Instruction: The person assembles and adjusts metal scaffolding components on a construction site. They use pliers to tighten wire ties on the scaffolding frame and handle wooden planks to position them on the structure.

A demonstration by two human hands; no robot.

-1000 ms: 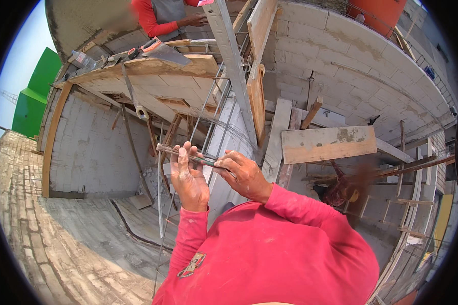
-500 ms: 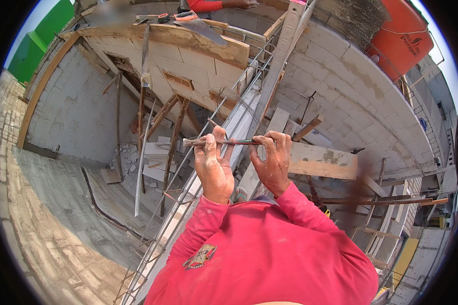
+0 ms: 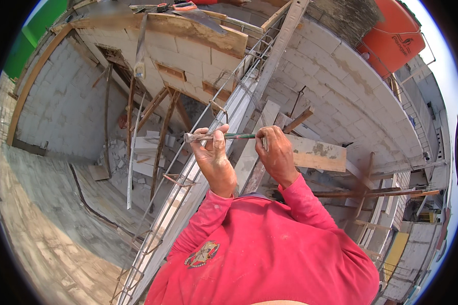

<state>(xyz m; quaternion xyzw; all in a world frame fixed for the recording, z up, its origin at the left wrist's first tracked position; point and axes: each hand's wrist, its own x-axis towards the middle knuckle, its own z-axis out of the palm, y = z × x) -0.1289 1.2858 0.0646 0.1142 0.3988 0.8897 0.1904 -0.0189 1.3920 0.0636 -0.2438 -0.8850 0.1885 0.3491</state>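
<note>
My two hands hold a slim metal tool with a green handle across in front of my chest. Its blunt, greyish head points left; its exact kind cannot be made out. Thumb and fingers of my left hand close round the metal part near the head. At the other end, the bent fingers of my right hand grip the green handle and hide its tip. Just beyond the left fingertips, a bent steel tie sticks up from the long rebar cage, which runs diagonally under my hands.
A pale block wall curves along the right, below an orange tank. Boards and wooden props stand or lie about. A handsaw rests on the far planking, near another person's arm. Rubble lies below left.
The tool has turned in my fingers, so its blunt head and green handle show more plainly. My left thumb has shifted over it. The whole view has tilted slightly.
</note>
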